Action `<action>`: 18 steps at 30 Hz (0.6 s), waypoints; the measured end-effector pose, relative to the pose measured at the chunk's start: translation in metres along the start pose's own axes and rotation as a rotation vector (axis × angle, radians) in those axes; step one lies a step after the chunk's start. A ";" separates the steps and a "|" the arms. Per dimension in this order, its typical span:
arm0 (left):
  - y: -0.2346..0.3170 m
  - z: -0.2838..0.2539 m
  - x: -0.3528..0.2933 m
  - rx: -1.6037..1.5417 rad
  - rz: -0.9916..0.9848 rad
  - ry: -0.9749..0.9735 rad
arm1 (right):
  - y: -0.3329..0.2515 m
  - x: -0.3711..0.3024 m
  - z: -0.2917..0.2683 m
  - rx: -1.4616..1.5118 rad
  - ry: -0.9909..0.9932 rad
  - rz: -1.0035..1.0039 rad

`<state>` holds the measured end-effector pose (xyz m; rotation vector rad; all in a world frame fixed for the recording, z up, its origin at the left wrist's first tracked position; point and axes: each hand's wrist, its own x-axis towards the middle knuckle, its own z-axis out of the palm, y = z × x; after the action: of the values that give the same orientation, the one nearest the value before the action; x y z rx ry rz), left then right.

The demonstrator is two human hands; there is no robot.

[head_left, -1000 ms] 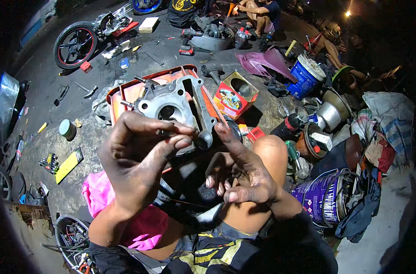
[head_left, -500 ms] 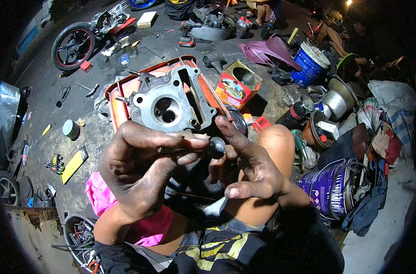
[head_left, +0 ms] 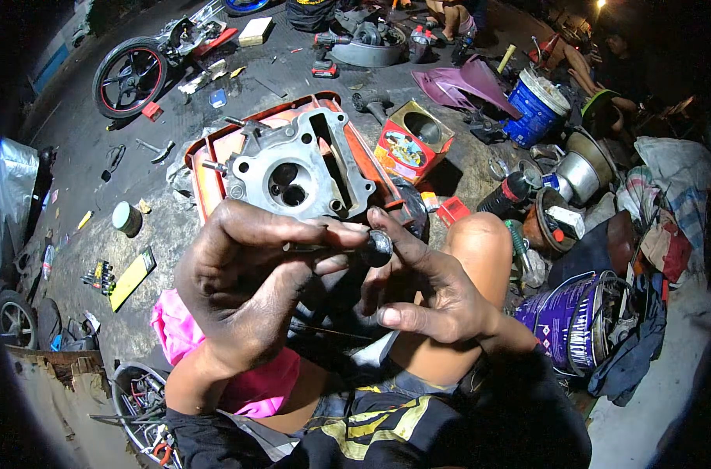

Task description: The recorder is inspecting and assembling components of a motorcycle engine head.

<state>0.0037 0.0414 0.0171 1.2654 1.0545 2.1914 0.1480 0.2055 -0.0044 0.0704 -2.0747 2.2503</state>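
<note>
My left hand (head_left: 246, 281) is closed, pinching the stem of an engine valve between thumb and fingers. The dark, round valve head (head_left: 377, 248) sticks out to the right of the fingertips. My right hand (head_left: 437, 289) has its fingers apart, its index fingertip beside the valve head; whether it touches is hard to see. Just beyond both hands a grey metal cylinder head (head_left: 293, 176) stands tilted, its round combustion chamber with two port holes facing me. It leans on an orange-red plastic tray (head_left: 201, 160).
A red-yellow box (head_left: 414, 141) stands right of the tray. Blue bucket (head_left: 537, 109) and purple bucket (head_left: 555, 320) sit on the right. At far left are a motorcycle wheel (head_left: 130, 78) and a hammer (head_left: 155, 150). A cordless drill (head_left: 324, 59) stands farther back. Other people sit at the back.
The valve head has turned slightly in my fingers. My right index fingertip has come lower, closer to the valve head. The whole view has shifted a little.
</note>
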 end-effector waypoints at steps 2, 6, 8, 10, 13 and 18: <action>-0.001 -0.002 0.003 0.019 -0.007 0.004 | 0.000 0.003 -0.001 -0.022 -0.010 -0.048; 0.000 0.003 0.003 -0.032 0.044 0.014 | -0.003 -0.001 0.000 -0.012 -0.024 -0.057; 0.000 0.001 0.006 0.006 0.044 0.030 | -0.003 0.003 -0.001 0.000 -0.002 -0.075; -0.003 -0.001 0.007 -0.001 0.050 0.037 | -0.002 0.005 -0.004 -0.009 -0.022 -0.094; 0.001 0.000 0.006 -0.012 0.030 0.041 | 0.000 0.005 -0.002 -0.064 0.015 -0.132; 0.002 -0.002 0.000 -0.016 0.030 0.043 | 0.001 0.002 -0.002 -0.155 0.019 -0.111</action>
<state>0.0021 0.0399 0.0183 1.2403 1.0387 2.2543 0.1455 0.2077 -0.0052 0.1497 -2.1703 2.0138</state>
